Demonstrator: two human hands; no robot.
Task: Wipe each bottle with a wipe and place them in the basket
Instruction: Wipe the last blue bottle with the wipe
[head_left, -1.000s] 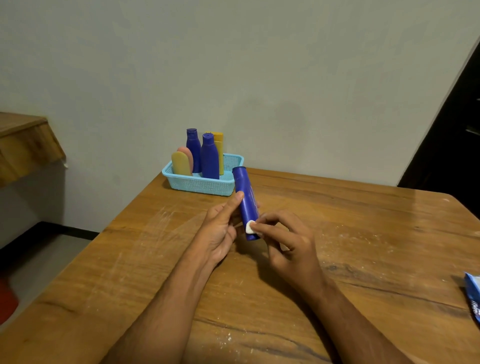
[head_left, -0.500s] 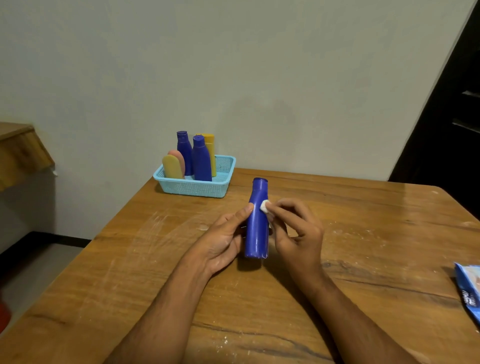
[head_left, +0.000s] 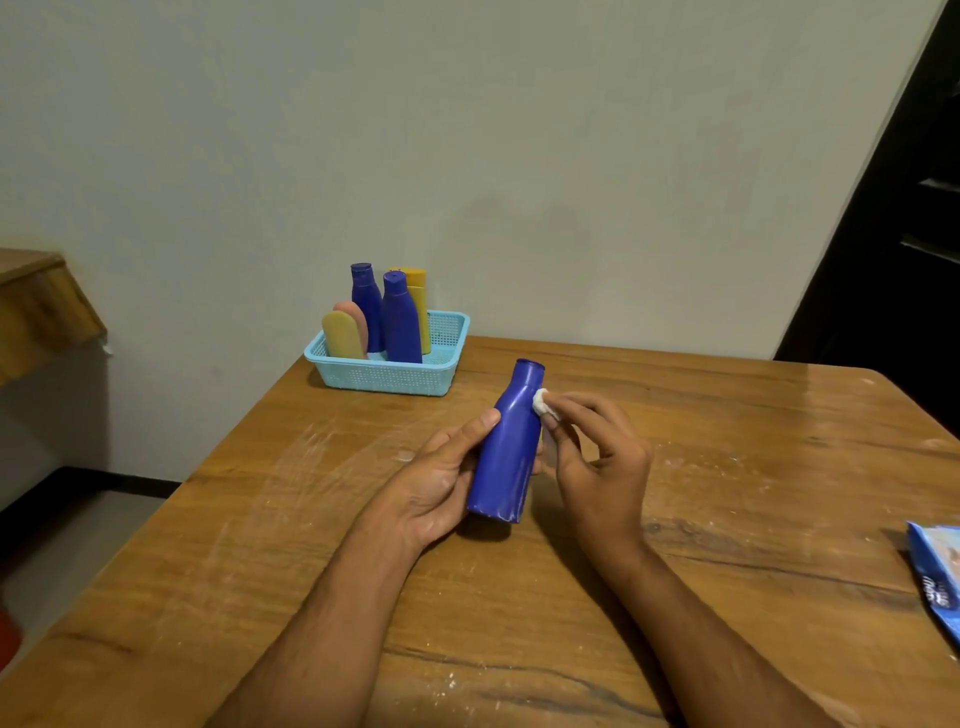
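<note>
The left hand (head_left: 436, 488) grips the blue bottle (head_left: 506, 447) above the table (head_left: 727, 467); the right hand (head_left: 597, 457) pinches a white wipe (head_left: 541, 401) against its neck. The basket (head_left: 389, 371) stands at the far left corner.

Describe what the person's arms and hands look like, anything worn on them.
Both forearms are bare as far as the frame shows: no sleeves in view. The left hand and right hand wear no gloves, and no rings, watch or bracelet are visible on the fingers or wrists. No markings stand out.

A single head-worn camera looks forward and down, close over the wooden table (head_left: 727, 519), facing the wall (head_left: 467, 156).
</note>
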